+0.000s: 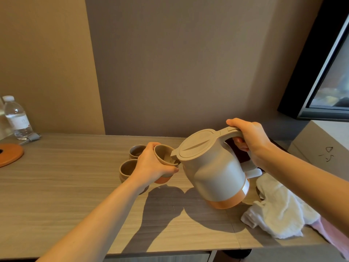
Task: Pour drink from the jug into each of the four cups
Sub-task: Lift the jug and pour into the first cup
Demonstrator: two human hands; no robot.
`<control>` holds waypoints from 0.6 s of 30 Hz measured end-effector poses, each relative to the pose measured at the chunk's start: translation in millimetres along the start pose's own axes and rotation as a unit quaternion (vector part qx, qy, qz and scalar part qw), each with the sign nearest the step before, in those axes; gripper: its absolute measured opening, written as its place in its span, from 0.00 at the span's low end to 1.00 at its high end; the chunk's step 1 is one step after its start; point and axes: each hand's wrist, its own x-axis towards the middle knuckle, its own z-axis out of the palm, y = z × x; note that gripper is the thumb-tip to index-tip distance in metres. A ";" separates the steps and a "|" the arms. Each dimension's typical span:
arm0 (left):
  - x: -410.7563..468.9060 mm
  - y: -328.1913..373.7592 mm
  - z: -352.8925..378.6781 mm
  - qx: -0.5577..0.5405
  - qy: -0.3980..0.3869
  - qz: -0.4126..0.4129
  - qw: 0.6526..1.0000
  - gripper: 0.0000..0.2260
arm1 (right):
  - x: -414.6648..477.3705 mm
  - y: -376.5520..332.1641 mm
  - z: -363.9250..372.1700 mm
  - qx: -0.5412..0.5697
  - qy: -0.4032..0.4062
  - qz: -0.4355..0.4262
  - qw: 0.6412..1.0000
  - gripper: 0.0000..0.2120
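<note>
Holding: my left hand (pixel 151 165) wrapped round a raised cup (pixel 164 155); my right hand (pixel 249 138) gripping the tilted jug (pixel 213 171), spout at the rim. Risk: overtilt, spill onto table (pixel 66 195).

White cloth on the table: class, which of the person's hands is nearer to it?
Right. The right hand grips the jug handle just above the white cloth; the left hand holds a cup beyond the jug.
</note>
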 end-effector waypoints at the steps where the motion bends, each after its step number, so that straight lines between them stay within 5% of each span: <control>1: 0.0 0.0 0.0 -0.002 -0.001 -0.001 1.000 0.37 | 0.1 -0.2 0.0 0.000 -0.001 0.000 1.000 0.14; 18: -3.1 2.2 5.1 -0.009 0.003 -0.023 1.000 0.36 | 3.3 -0.5 1.0 -0.007 -0.004 0.003 1.000 0.13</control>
